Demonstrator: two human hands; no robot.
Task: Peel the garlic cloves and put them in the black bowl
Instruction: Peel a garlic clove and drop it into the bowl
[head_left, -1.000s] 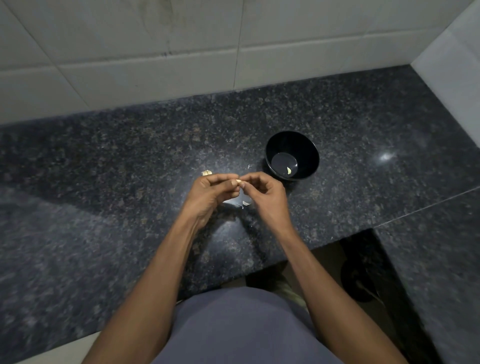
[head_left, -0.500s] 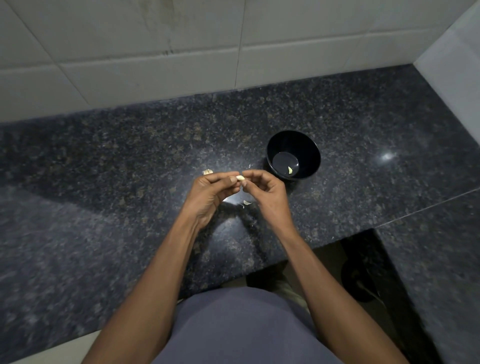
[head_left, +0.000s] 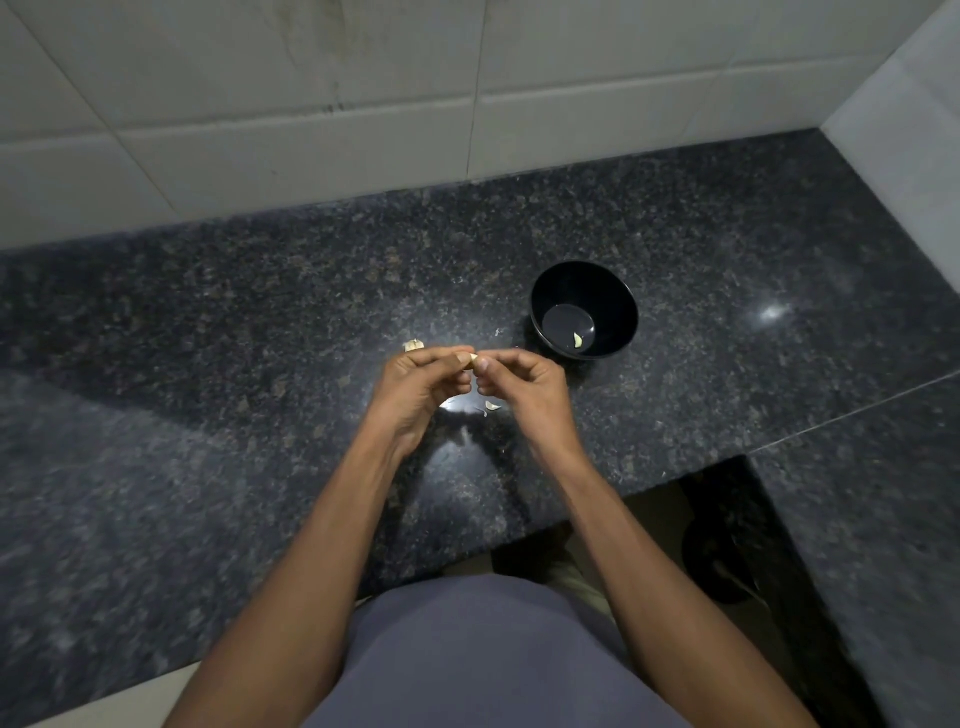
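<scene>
Head view has us standing at the dark granite bench (head_left: 260, 322), both hands raised just above it and meeting at the fingertips. Our left hand (head_left: 421, 387) pinches a small garlic clove (head_left: 472, 358) between thumb and forefinger; our right hand (head_left: 524, 384) closes its grip on the clove's other end, fingertips picking at the skin. Both grips are narrow, each holding the same clove.

We judge the main risk to be the clove slipping: it is tiny and gripped only at the tips, so a hard tug on stubborn skin could flick it onto the bench or over the near edge. Scraps of peel (head_left: 491, 406) already lie on the bench under our hands, and loose skin clinging to the clove could travel with it into the bowl. Another unpeeled piece (head_left: 414, 345) sits on the bench just beyond our left hand, near enough to be knocked.

Our black bowl (head_left: 621, 306) stands upright on the bench to the right of and beyond our hands. Inside it lies one pale peeled clove (head_left: 577, 340) near the bottom; otherwise we see only the dark inner surface.
</scene>
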